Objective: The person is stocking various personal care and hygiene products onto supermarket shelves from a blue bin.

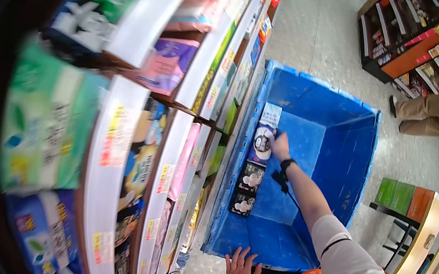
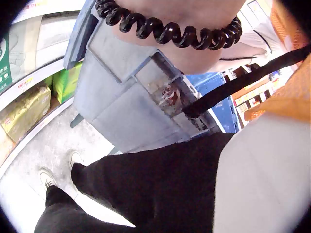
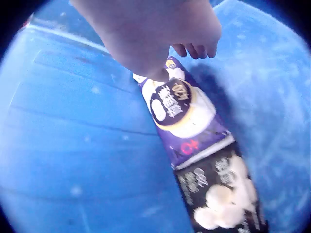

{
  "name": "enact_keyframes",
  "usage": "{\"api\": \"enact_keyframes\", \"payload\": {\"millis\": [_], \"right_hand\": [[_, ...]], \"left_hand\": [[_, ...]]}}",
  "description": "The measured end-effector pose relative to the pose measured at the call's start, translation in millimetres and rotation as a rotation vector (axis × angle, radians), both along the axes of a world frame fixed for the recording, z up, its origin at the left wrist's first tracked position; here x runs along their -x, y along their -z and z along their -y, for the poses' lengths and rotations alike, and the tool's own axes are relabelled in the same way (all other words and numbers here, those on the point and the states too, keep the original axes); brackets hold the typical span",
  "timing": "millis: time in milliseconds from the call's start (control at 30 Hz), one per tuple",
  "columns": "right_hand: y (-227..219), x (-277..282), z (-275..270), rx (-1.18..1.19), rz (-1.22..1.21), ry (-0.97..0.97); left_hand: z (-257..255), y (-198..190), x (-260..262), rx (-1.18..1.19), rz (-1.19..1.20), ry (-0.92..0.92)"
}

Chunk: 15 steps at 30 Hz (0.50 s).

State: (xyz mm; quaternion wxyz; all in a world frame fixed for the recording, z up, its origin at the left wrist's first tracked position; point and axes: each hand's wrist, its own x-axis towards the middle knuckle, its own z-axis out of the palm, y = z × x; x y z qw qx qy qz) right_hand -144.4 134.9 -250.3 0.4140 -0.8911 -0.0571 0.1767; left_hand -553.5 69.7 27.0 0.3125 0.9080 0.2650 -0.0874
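My right hand (image 1: 280,148) reaches down into a blue plastic bin (image 1: 335,114) and pinches the end of a purple-and-white printed soft pack (image 1: 260,151). In the right wrist view the thumb side of the right hand (image 3: 155,39) lies over that pack's far end, with the other fingers curled beside it. Two black packs with white round shapes (image 1: 252,177) continue the row along the bin's shelf-side wall, and a white-and-light-blue pack (image 1: 270,114) lies beyond. My left hand (image 1: 242,272), fingers spread, is at the bin's near rim. Its fingers are hidden in the left wrist view.
Shelves (image 1: 153,226) with price tags and soft packs run close along the left. A person in tan trousers (image 1: 426,117) stands at the right by a display rack (image 1: 411,12). A wooden piece of furniture (image 1: 429,227) is at the lower right.
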Motion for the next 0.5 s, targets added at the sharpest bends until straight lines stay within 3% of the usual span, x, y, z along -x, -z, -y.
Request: {"api": "enact_keyframes", "payload": {"millis": [33,133,200,300,367,400,433,467,500], "right_hand": [[-23.4,22.1,9.0,0.189,-0.057,-0.078],[-3.4,77.1,59.8,0.307,-0.192,-0.392],[1.8,102.2,85.3,0.539,-0.256,-0.808],[24.2,145.5,142.2,0.470,-0.203,-1.118],[18.7,163.8,154.0,0.475,-0.307,-1.120],[3.7,171.6,157.0,0.441,-0.364,-0.988],[-22.5,182.1,160.9,0.404,-0.419,-0.857],[-70.4,186.6,163.3,0.315,-0.675,-0.733],[-92.2,194.1,162.1,0.330,-0.647,-0.763]], "left_hand": [[-1.5,-1.7,1.1,-0.018,0.019,-0.009],[-4.4,-4.8,5.7,-0.046,0.063,0.031],[-2.8,-1.5,9.7,-0.065,0.086,0.060],[3.4,9.2,25.2,-0.006,0.055,0.132],[1.1,7.5,30.9,-0.058,0.062,0.130],[1.2,15.7,33.6,-0.061,0.032,0.206],[0.3,23.5,35.3,-0.063,-0.001,0.282],[1.9,28.1,35.2,0.004,-0.024,0.309],[-1.0,29.2,34.1,0.043,-0.021,0.297]]}}
